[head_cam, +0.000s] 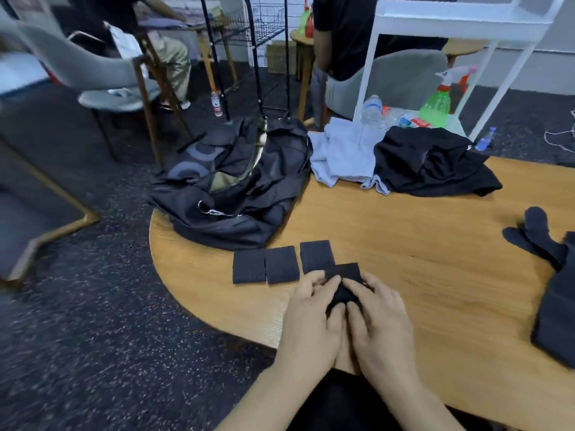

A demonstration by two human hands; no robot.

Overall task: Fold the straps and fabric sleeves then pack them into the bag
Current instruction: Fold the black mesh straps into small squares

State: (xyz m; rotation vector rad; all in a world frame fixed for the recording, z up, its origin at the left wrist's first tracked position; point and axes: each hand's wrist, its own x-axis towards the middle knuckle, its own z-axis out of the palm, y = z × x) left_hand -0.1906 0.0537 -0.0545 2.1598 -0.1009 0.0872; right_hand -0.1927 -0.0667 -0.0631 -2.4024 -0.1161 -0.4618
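Both hands work a small black fabric piece (pixel 343 286) at the near edge of the wooden table (pixel 420 244). My left hand (pixel 311 321) and my right hand (pixel 381 318) sit side by side, fingers curled over the piece and thumbs pinching its near end. Three folded black pieces lie flat just beyond: two side by side (pixel 266 265) and one (pixel 316 256) partly under the held piece. The open black bag (pixel 236 188) slumps at the table's far left edge. More dark fabric sleeves (pixel 553 293) lie at the right edge.
A light blue garment (pixel 342 154) and a black garment (pixel 432 163) are heaped at the table's far side. Behind them stand plastic bottles, a green spray bottle (pixel 437 104) and a white rack (pixel 460 23). Chairs and two people are farther back.
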